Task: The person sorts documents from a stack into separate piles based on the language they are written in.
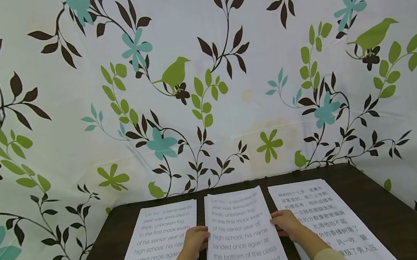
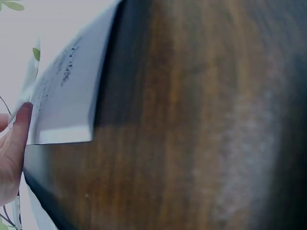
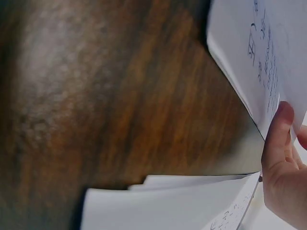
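The middle sheet (image 1: 242,230) is a white paper with English text in thin grey letters, printed large and in widely spaced lines. The first line reads "Lin Yu's seventeenth", and the lowest line that can be seen reads "ranking. The bright red". Its top border is a little wavy, so the paper does not look fully flat. It is at the middle of the dark brown table (image 1: 108,250), with its top close to the far edge; its lower end goes out of the head view, and I cannot tell if this end touches the table.

The left hand (image 1: 197,238) pinches the left side of this sheet, and the right hand (image 1: 287,224) pinches the right side at almost the same height. Both grips are narrow, with the paper between thumb and fingers. In the right wrist view the thumb (image 3: 283,115) lies along the paper; the letters there are too blurred to read.

Toward the left edge of the table lies the left sheet (image 1: 159,240), with the same English words. Toward the right edge lies the right sheet (image 1: 320,216), with Chinese characters, partly covered by the right hand and forearm.
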Tool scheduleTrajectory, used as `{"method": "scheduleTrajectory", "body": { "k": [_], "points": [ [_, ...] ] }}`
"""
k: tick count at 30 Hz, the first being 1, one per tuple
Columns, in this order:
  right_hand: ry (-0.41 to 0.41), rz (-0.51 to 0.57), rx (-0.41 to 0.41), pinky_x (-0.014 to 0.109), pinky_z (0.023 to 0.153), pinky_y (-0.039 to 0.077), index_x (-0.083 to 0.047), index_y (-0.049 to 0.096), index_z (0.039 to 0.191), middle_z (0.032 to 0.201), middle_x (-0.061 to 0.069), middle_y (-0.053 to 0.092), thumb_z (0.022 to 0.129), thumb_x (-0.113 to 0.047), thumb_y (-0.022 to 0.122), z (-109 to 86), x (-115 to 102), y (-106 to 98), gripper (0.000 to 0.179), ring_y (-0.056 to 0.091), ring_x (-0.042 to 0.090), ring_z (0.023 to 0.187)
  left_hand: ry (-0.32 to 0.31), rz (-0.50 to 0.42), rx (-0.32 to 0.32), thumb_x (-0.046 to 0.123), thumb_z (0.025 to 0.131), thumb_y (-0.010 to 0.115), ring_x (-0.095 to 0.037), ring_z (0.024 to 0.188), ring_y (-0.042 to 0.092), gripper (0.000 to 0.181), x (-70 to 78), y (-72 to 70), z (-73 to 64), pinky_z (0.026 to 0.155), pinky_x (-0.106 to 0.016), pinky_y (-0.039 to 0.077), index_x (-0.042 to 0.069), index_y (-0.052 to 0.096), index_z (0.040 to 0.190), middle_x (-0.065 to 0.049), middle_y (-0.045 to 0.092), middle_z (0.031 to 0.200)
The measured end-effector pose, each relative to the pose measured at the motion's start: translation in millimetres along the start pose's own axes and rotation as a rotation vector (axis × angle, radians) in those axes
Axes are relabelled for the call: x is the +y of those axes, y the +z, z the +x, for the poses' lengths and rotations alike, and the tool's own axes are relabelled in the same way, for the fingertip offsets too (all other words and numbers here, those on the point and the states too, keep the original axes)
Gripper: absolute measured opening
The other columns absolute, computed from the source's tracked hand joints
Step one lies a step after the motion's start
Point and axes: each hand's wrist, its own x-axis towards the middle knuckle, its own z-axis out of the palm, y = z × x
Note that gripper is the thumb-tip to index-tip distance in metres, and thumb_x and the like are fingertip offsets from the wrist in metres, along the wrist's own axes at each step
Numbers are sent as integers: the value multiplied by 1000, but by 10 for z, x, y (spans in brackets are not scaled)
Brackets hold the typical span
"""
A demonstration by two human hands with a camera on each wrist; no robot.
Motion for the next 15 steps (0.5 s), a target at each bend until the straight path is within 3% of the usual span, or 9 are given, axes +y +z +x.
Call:
{"method": "scheduleTrajectory", "body": {
  "k": [15],
  "points": [
    [-39, 11, -11, 33, 58, 49, 13, 48, 105, 77, 9, 58, 80, -1, 48, -1, 9, 8, 29, 58, 20, 65, 32, 22, -8, -3, 76, 52, -18, 68, 58, 30, 13, -47, -26, 62, -31, 49, -14, 51, 103, -10, 58, 79]
  ]
}}
